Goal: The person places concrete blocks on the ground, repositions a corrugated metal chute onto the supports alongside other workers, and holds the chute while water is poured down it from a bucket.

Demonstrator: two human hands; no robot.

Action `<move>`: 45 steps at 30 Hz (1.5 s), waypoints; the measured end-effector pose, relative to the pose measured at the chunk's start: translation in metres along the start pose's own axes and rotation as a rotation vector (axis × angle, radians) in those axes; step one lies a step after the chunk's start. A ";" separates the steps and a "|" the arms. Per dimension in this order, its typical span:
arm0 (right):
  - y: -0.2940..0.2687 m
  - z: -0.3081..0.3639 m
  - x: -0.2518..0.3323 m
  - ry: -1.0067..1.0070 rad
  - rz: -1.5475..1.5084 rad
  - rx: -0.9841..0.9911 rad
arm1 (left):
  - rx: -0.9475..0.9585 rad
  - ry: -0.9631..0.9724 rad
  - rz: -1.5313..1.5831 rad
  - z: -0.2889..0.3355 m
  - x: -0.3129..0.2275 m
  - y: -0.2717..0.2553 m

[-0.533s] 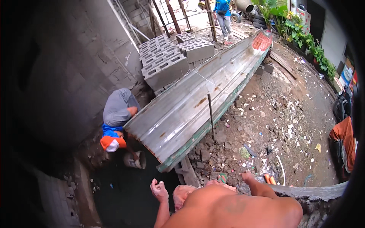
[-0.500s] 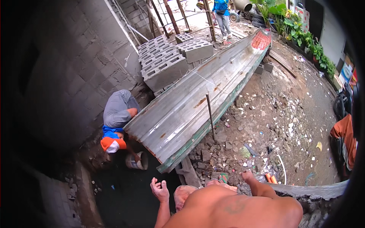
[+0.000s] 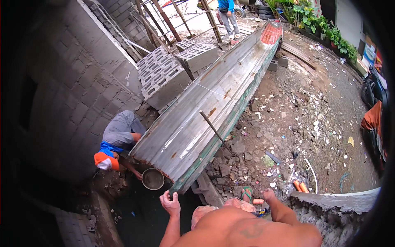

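Note:
My left hand (image 3: 170, 202) is raised above dark water (image 3: 144, 218), its fingers bent and thumb apart, holding nothing. It lies by the near corner of a long, rusty metal sheet trough (image 3: 193, 127) with a green edge; whether they touch I cannot tell. Off to the right, my right hand (image 3: 269, 194) has its fingers curled in, with nothing visible in them. At the left a crouching person in an orange and white cap (image 3: 106, 161) holds a round bucket (image 3: 153, 179) by its rim at the water. A thin metal rod (image 3: 214, 128) leans across the trough's edge.
Hollow concrete blocks (image 3: 162, 78) are stacked behind the trough, beside a block wall (image 3: 78, 78). Broken rubble (image 3: 230, 164) and orange pipe pieces (image 3: 300, 186) lie to the right. Another person (image 3: 226, 16) stands at the far end. A concrete edge (image 3: 341, 199) borders the right.
The crouching person's bucket has gone from lying tilted on its side to mouth up. My left hand now appears closer to the trough's corner. The whole view has shifted somewhat.

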State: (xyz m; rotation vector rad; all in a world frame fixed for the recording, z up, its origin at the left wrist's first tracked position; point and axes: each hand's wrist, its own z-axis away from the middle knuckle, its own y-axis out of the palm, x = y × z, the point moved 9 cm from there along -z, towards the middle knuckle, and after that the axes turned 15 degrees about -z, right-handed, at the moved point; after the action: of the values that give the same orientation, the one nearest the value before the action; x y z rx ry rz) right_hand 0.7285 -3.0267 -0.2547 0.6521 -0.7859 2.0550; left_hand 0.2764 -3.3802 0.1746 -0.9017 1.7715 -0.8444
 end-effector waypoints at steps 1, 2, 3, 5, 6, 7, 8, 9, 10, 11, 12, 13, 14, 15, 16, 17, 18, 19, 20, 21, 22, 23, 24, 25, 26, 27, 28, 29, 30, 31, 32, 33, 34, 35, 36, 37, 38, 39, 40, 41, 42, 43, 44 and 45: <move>-0.006 0.001 -0.018 0.073 -0.061 -0.019 | -0.039 0.025 -0.065 -0.004 -0.004 -0.007; -0.007 0.004 -0.026 0.056 -0.103 0.002 | -0.073 0.110 -0.154 -0.008 -0.013 -0.012; -0.009 0.004 -0.033 0.057 -0.104 0.006 | -0.075 0.111 -0.158 -0.010 -0.012 -0.013; -0.009 0.001 -0.058 0.136 -0.060 0.072 | -0.065 0.136 -0.169 -0.015 -0.011 -0.012; -0.011 -0.008 -0.069 0.094 0.061 0.070 | -0.060 0.077 -0.151 -0.017 -0.008 -0.012; -0.015 -0.021 -0.085 0.084 0.066 0.061 | -0.061 0.070 -0.137 -0.019 -0.007 -0.012; -0.024 -0.036 -0.089 -0.078 0.230 -0.006 | -0.064 -0.069 -0.005 -0.021 0.008 -0.008; -0.032 -0.040 -0.088 -0.230 0.388 -0.070 | -0.060 -0.200 0.121 -0.020 0.021 0.002; -0.027 -0.036 -0.081 -0.229 0.384 -0.056 | -0.068 -0.199 0.109 -0.018 0.023 0.003; -0.013 -0.029 -0.077 -0.079 0.219 0.026 | -0.101 -0.237 0.141 -0.013 0.027 -0.001; -0.005 -0.020 -0.072 0.077 0.062 0.090 | -0.120 -0.275 0.186 -0.010 0.032 0.001; -0.002 -0.014 -0.057 0.079 0.058 0.092 | -0.121 -0.272 0.183 -0.010 0.035 0.003; 0.000 -0.010 -0.038 0.028 0.047 0.062 | -0.051 -0.225 0.196 -0.011 0.038 0.011; -0.002 -0.006 -0.027 -0.023 0.037 0.029 | 0.023 -0.179 0.210 -0.011 0.037 0.018; -0.004 -0.014 -0.029 -0.025 0.044 0.017 | 0.016 -0.191 0.229 -0.011 0.035 0.020; -0.005 -0.033 -0.034 -0.037 -0.004 -0.004 | 0.022 -0.201 0.248 -0.013 0.037 0.021; -0.010 -0.043 -0.034 -0.050 -0.057 -0.024 | 0.042 -0.198 0.248 -0.017 0.039 0.026; -0.005 -0.037 -0.029 -0.043 -0.056 -0.014 | 0.055 -0.192 0.221 -0.017 0.044 0.029; 0.005 -0.026 -0.012 -0.016 -0.029 0.019 | 0.059 -0.196 0.181 -0.017 0.047 0.030; 0.005 -0.019 0.003 0.014 -0.002 0.033 | 0.079 -0.195 0.154 -0.020 0.041 0.034; 0.007 -0.020 0.019 -0.024 0.081 0.104 | 0.079 -0.183 0.147 -0.024 0.034 0.036; 0.010 -0.020 0.028 -0.054 0.163 0.172 | 0.069 -0.171 0.152 -0.025 0.031 0.034; 0.009 -0.021 0.035 -0.098 0.125 0.130 | 0.061 -0.163 0.174 -0.024 0.034 0.032; 0.009 -0.021 0.042 -0.145 0.081 0.087 | 0.049 -0.148 0.198 -0.026 0.031 0.029; 0.016 -0.015 0.053 -0.138 0.126 0.123 | 0.046 -0.174 0.157 -0.024 0.034 0.024; 0.017 -0.009 0.063 -0.134 0.164 0.156 | 0.039 -0.193 0.121 -0.023 0.036 0.021; 0.012 -0.004 0.067 -0.132 0.159 0.136 | 0.025 -0.189 0.218 -0.023 0.046 0.024; 0.008 -0.006 0.069 -0.168 0.189 0.126 | 0.041 -0.181 0.237 -0.022 0.042 0.029; 0.004 -0.008 0.073 -0.207 0.221 0.119 | 0.048 -0.188 0.198 -0.022 0.042 0.031; -0.001 -0.006 0.077 -0.209 0.219 0.109 | 0.046 -0.197 0.150 -0.022 0.041 0.031; -0.007 -0.001 0.075 -0.095 0.210 0.107 | 0.025 -0.199 0.165 -0.020 0.039 0.031; -0.012 0.006 0.073 0.018 0.200 0.106 | 0.021 -0.200 0.170 -0.019 0.038 0.031; -0.020 0.014 0.083 -0.017 0.281 0.088 | 0.026 -0.192 0.166 -0.019 0.037 0.032; -0.025 0.017 0.090 -0.021 0.280 0.084 | 0.032 -0.186 0.160 -0.018 0.037 0.031; -0.026 0.020 0.095 -0.025 0.329 0.114 | 0.031 -0.185 0.164 -0.017 0.037 0.031; -0.025 0.023 0.099 -0.026 0.378 0.144 | 0.024 -0.174 0.153 -0.017 0.037 0.029; -0.025 0.024 0.104 -0.026 0.376 0.141 | 0.019 -0.162 0.140 -0.016 0.036 0.028; -0.024 0.026 0.107 -0.009 0.390 0.147 | 0.021 -0.159 0.141 -0.017 0.036 0.027; -0.024 0.028 0.109 0.009 0.404 0.152 | 0.015 -0.169 0.141 -0.015 0.036 0.026; -0.022 0.031 0.112 0.013 0.403 0.148 | 0.008 -0.179 0.139 -0.014 0.035 0.026; -0.020 0.035 0.116 0.001 0.342 0.115 | 0.014 -0.176 0.140 -0.015 0.035 0.027; -0.023 0.035 0.116 -0.012 0.282 0.082 | 0.016 -0.175 0.129 -0.016 0.035 0.026; -0.021 0.034 0.115 -0.026 0.247 0.072 | 0.018 -0.174 0.119 -0.016 0.036 0.027; -0.021 0.032 0.113 -0.023 0.246 0.069 | 0.023 -0.171 0.119 -0.015 0.035 0.028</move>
State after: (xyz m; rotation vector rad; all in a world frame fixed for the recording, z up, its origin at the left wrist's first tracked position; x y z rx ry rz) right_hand 0.6911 -2.9828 -0.1498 0.6443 -0.8470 2.3098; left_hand 0.2465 -3.3938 0.1405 -0.8201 1.6463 -0.6883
